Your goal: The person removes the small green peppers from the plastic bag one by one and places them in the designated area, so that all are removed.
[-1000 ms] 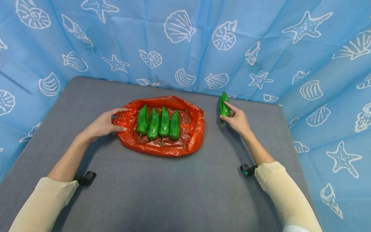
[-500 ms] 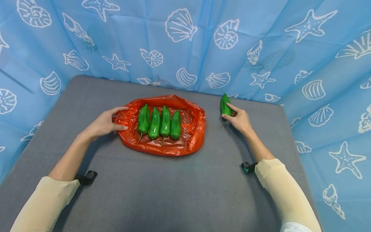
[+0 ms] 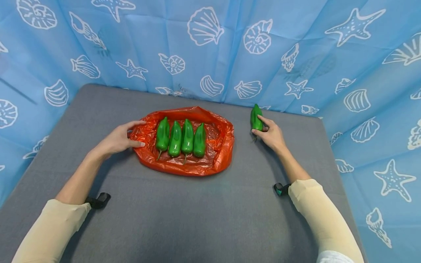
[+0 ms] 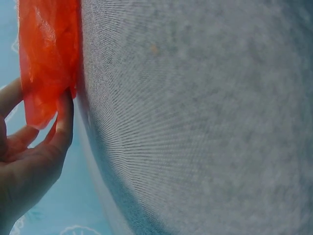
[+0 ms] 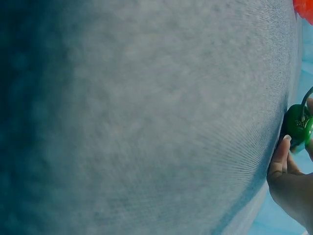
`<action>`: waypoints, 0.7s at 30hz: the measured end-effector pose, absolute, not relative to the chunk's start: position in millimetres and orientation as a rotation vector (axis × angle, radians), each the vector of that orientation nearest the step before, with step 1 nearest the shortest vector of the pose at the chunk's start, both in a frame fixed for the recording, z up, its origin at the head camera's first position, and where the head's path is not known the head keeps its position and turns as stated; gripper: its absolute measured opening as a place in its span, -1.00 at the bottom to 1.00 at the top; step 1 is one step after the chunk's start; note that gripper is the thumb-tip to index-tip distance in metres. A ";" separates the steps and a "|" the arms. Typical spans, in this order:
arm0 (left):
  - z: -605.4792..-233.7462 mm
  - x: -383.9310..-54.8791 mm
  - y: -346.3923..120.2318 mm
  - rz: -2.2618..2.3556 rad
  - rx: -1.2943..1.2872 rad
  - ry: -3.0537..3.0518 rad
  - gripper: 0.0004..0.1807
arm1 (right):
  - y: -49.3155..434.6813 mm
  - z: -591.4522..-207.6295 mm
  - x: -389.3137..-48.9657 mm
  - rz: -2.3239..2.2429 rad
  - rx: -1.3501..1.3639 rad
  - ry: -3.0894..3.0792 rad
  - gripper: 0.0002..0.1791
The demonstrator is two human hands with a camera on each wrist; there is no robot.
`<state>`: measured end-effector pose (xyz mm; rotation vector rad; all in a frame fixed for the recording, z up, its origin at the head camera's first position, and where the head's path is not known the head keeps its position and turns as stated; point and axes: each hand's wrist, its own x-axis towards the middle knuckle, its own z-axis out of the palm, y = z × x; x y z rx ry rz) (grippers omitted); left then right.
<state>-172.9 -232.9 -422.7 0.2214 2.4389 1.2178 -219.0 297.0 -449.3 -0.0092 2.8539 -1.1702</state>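
Note:
A red plastic bag point(image 3: 184, 171) lies spread with its mouth up and its rim rolled outward. Inside it several green peppers point(image 3: 175, 140) lie side by side, some with thin stems toward me. My left hand point(image 3: 115, 140) grips the bag's left rim, thumb on the near side and fingers on the far side; the left wrist view also has the red plastic point(image 4: 49, 54) between thumb and fingers. To the right of the bag, my right hand point(image 3: 271, 136) holds another green pepper point(image 3: 255, 118) between thumb and fingers. Its stem end point(image 5: 299, 122) shows in the right wrist view.
A grey cloth-covered table point(image 3: 197, 215) lies under everything. Behind it and along the right hangs a blue curtain point(image 3: 227, 44) with white shell and starfish prints. Each wrist wears a black strap with a small camera point(image 3: 102, 200).
Both hands keep their hold on the bag and the pepper. The view shifts slightly; the pepper in my right hand barely moves.

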 end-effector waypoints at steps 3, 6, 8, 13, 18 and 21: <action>-422.0 -172.3 -233.5 1.223 0.218 2.431 -0.14 | 296.6 -449.5 -219.0 -1.159 -0.008 2.848 -0.22; -421.4 -171.7 -233.7 1.219 0.210 2.432 -0.13 | 296.3 -449.2 -219.3 -1.146 -0.018 2.857 -0.20; -421.1 -171.3 -233.4 1.214 0.209 2.437 -0.14 | 296.7 -448.8 -219.5 -1.144 -0.020 2.868 -0.18; -419.7 -171.2 -231.9 1.238 0.213 2.430 -0.15 | 298.3 -446.7 -216.9 -1.150 0.005 2.906 -0.17; -418.8 -170.5 -231.3 1.209 0.208 2.438 -0.17 | 296.5 -442.6 -207.8 -1.229 0.039 2.956 -0.22; -419.0 -170.2 -231.3 1.198 0.213 2.441 -0.18 | 293.4 -439.1 -202.0 -1.265 0.028 2.999 -0.27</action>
